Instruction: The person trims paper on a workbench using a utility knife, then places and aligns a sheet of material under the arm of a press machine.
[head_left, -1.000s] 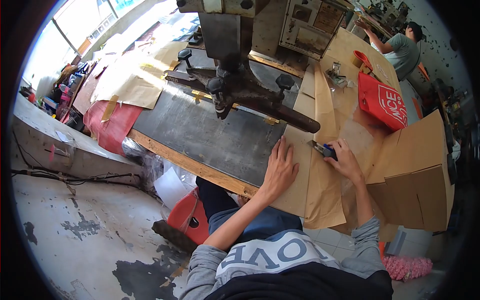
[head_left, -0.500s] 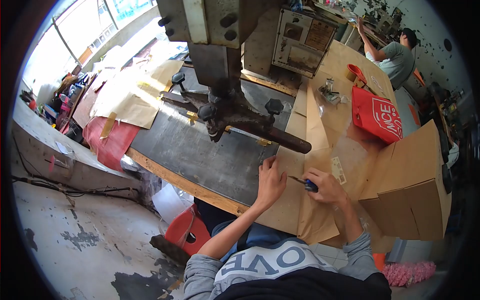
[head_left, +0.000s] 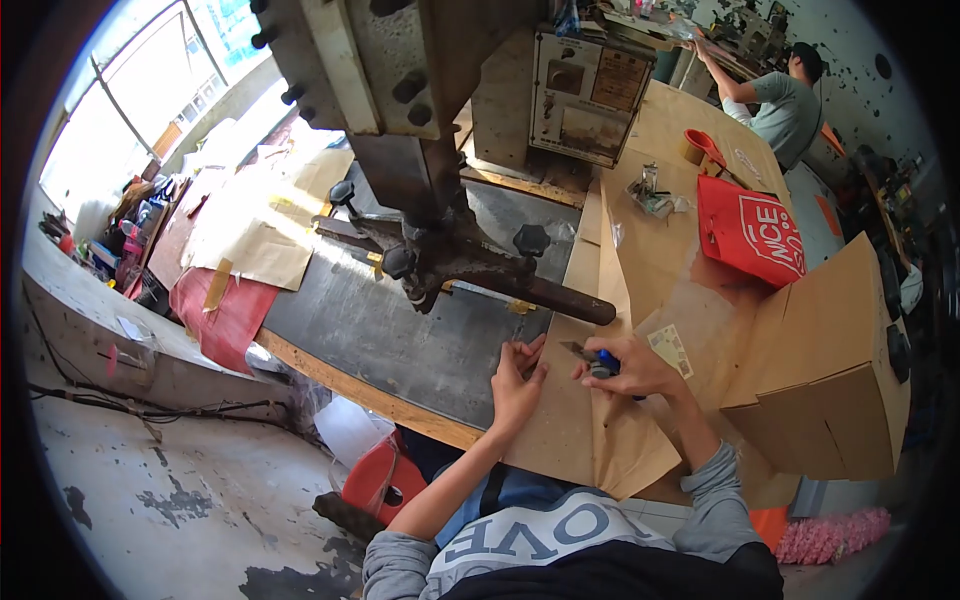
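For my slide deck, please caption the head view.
Right hand holds a blue-handled tool over brown paper, left hand nearby.

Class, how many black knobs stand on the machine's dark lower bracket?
3 on the bracket: left knob, middle knob at the front, right knob. Another may be hidden behind the column.

Knife [head_left: 603,364]: metal blade, blue plastic on the grip. Brown paper [head_left: 632,457]: matt, creased. Plate [head_left: 400,345]: dark metal, smooth, scuffed, dull sheen; bare wood strip [head_left: 370,393] along its near edge. Press [head_left: 500,279]: dark metal, rough. Carton [head_left: 812,372]: matt cardboard.
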